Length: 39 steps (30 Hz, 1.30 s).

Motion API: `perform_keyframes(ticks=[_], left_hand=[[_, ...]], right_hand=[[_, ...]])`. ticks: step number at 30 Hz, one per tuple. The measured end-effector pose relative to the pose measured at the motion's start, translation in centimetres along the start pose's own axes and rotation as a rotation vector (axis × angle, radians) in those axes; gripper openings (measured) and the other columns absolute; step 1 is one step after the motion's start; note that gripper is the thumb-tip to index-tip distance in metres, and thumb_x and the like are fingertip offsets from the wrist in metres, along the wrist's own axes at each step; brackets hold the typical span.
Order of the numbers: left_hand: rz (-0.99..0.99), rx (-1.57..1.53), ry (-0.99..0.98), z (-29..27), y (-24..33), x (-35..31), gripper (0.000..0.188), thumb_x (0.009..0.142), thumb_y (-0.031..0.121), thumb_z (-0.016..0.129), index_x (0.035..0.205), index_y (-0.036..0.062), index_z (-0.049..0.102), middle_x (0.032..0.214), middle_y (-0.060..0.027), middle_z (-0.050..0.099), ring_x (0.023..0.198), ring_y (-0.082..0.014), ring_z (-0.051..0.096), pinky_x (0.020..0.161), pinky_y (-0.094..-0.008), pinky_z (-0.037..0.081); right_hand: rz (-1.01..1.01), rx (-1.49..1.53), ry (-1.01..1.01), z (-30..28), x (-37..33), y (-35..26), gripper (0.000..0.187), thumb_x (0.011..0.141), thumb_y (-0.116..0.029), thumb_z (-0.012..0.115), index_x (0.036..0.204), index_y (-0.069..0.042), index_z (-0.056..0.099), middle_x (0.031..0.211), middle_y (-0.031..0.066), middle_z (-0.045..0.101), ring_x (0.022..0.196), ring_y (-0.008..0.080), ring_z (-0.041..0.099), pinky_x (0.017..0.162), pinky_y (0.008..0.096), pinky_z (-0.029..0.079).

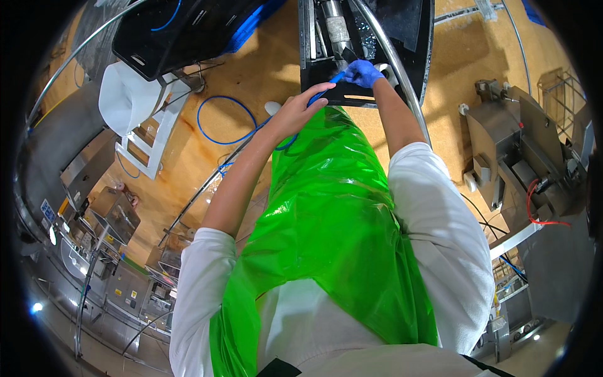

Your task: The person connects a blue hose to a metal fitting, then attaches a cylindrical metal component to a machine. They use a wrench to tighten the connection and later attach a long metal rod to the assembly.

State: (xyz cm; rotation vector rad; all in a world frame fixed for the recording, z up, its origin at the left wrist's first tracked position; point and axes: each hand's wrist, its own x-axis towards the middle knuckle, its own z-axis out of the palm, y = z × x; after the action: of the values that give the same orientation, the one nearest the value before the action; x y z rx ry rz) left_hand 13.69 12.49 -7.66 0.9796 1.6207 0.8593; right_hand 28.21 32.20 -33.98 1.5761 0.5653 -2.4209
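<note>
A thin blue hose (319, 96) runs up through my bare left hand (303, 108), whose fingers are wrapped round it. My right hand (363, 74), in a blue glove, is closed at the upper end of the same hose. Both hands are over the near end of a black plastic crate (335, 98). Inside the crate lie a metal cylinder-shaped part (338, 30) and other metal pieces, wet in places. A whitish blur, perhaps spray, shows by the hose end. The fingertips of my gloved hand are partly hidden.
A curved metal rail (402, 72) passes just right of my gloved hand. Loops of hose lie on the tan floor (169, 169) at left, near a white stand (149, 151) and black crates (169, 38). Steel machinery (521, 151) stands at right. A green apron (326, 207) covers my front.
</note>
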Motion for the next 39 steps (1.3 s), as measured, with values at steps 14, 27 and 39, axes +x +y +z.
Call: perform_keyframes(ticks=[14,27,39], left_hand=[[0.019,0.830,-0.366,5.6,-2.6,4.7,0.048,0.091,0.016,0.044,0.136,0.0321,0.041,0.082,-0.0147,0.068,0.073,-0.0325,0.067,0.063,-0.0442,0.053],[-0.044,1.004,-0.596,7.7,-3.4,10.8,0.051,0.092,0.011,0.038,0.136,0.0360,0.042,0.101,-0.0105,0.067,0.092,-0.0297,0.067,0.078,-0.0415,0.054],[-0.157,0.958,-0.580,8.6,-5.0,12.0,0.032,0.092,0.032,0.047,0.122,0.0374,0.057,0.094,-0.0064,0.068,0.088,-0.0268,0.067,0.073,-0.0386,0.054]], right_hand=[[-0.129,-0.090,0.097,-3.5,-6.7,-0.3,0.033,0.087,-0.006,0.040,0.119,-0.016,0.044,0.091,0.0073,0.058,0.062,0.0140,0.053,0.055,0.0295,0.048],[0.051,-0.143,0.165,-7.4,1.3,4.2,0.006,0.079,-0.014,0.057,0.075,-0.012,0.061,0.065,0.0047,0.061,0.052,0.0167,0.055,0.044,0.0296,0.041],[0.306,0.004,0.281,-9.0,8.1,5.2,0.009,0.081,-0.008,0.054,0.074,-0.009,0.060,0.062,0.0072,0.055,0.049,0.0218,0.049,0.045,0.0347,0.040]])
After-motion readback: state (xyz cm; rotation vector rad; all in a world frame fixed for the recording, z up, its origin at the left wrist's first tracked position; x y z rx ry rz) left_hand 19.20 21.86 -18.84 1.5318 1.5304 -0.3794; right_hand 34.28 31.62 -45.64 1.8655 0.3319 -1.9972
